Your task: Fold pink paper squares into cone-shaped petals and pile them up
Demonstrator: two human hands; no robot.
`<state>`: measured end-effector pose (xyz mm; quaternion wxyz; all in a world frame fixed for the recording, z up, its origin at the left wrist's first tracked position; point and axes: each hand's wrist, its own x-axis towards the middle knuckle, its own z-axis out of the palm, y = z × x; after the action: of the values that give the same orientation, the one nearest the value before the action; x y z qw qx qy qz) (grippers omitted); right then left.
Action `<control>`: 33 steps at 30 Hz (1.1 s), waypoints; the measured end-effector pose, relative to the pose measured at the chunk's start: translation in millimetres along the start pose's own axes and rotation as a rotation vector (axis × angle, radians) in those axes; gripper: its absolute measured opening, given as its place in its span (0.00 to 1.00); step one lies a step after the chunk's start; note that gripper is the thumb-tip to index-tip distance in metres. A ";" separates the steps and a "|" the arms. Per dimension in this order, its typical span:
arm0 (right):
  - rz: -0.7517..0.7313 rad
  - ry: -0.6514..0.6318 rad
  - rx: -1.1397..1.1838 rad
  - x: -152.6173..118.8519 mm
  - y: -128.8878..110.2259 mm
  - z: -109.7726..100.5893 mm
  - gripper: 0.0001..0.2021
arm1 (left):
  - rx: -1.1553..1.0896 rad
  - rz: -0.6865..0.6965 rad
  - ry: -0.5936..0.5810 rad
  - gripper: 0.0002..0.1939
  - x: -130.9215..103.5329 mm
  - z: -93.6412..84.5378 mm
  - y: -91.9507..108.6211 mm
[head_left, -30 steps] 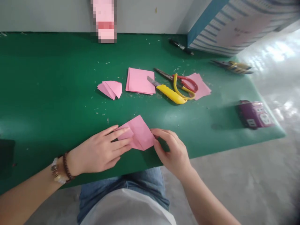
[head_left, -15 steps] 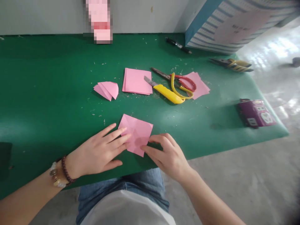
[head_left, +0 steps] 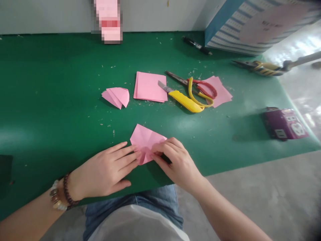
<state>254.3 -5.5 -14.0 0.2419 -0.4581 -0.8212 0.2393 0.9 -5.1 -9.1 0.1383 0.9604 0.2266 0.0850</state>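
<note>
A pink square of paper (head_left: 147,135) lies near the table's front edge, its near part buckling upward between my hands. My left hand (head_left: 105,169) rests flat with fingers stretched out, the fingertips on the paper's left side. Thumb and fingers of my right hand (head_left: 177,164) pinch the paper's right near corner, which is lifted and bent inward. Beyond it sits a stack of pink paper squares (head_left: 149,87). Left of the stack lies a folded pink paper piece (head_left: 116,97) with one rounded edge.
Yellow-handled cutter (head_left: 187,102) and scissors (head_left: 202,88) lie over the stack's right side and more pink sheets (head_left: 220,92). Farther out are a pen (head_left: 197,45), pliers (head_left: 260,67), a purple box (head_left: 287,124) and a striped box (head_left: 238,30). Paper scraps dot the green table (head_left: 50,100).
My right hand has moved in from the paper's right edge, lifting and bending the near corner toward the left. My left hand stays flat on the paper. The view has shifted slightly.
</note>
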 end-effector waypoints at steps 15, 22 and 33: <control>-0.029 -0.005 -0.062 6.4 2.7 0.7 0.07 | 0.005 -0.032 -0.038 0.32 9.8 1.4 6.5; -0.017 0.005 -0.068 5.8 2.7 2.5 0.07 | 0.005 -0.038 -0.062 0.30 9.0 1.2 6.2; -0.020 0.028 -0.090 4.7 2.5 5.0 0.06 | -0.084 -0.050 -0.073 0.36 11.4 -3.2 2.6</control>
<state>250.6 -1.0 -18.5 0.2351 -0.4636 -0.8322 0.1931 11.3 -1.4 -4.1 0.1885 0.9503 0.2415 0.0560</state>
